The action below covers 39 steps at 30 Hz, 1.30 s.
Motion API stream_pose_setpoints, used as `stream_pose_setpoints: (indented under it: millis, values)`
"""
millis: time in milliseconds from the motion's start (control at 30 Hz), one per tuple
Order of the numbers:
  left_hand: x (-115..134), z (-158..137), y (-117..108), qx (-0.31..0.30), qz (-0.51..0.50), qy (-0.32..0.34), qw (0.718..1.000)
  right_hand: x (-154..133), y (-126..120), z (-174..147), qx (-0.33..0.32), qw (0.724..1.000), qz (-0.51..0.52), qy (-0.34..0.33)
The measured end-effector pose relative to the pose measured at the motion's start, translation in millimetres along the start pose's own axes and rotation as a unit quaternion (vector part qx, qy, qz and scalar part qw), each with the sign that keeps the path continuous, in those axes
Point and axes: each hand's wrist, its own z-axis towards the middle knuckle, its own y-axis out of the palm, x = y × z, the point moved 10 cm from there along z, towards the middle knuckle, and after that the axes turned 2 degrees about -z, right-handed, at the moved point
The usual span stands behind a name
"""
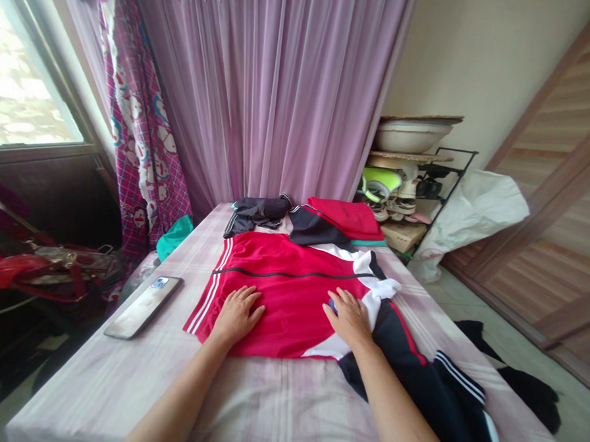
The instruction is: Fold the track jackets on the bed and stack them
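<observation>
A red, white and navy zip-up jacket (291, 300) lies spread on its side across the table, its dark zipper running left to right. The striped hem is at the left and the white collar area at the right. My left hand (239, 314) rests flat on the red cloth near the hem, fingers apart. Near the white part, my right hand (349, 316) lies palm down with its fingers spread, partly covering a small blue mark. One navy sleeve (416, 359) with a striped cuff stretches toward the front right, passing beside my right forearm.
A phone (145, 307) lies at the table's left. Dark folded clothes (260, 209) and a red and navy folded garment (339, 220) sit at the far edge. Beyond the right edge stand a shoe rack (440, 182) and a white sack (478, 214). Purple curtains (282, 95) hang behind.
</observation>
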Motion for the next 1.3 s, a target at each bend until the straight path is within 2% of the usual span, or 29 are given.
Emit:
stream_pose_setpoints:
  millis: [167, 533, 867, 1300]
  values:
    - [0, 0, -2, 0.026, -0.001, 0.021, 0.999, 2, 2, 1, 0.024, 1.000, 0.004, -0.010]
    - [2, -1, -6, 0.055, -0.008, 0.048, 0.997, 2, -2, 0, 0.013, 0.999, 0.035, -0.009]
    - [3, 0, -6, 0.045, -0.002, 0.054, 0.998, 2, -2, 0, 0.019, 0.999, 0.044, -0.011]
    - [11, -6, -16, 0.063, -0.011, 0.062, 0.996, -1, -8, -2, 0.011, 0.998, 0.049, -0.024]
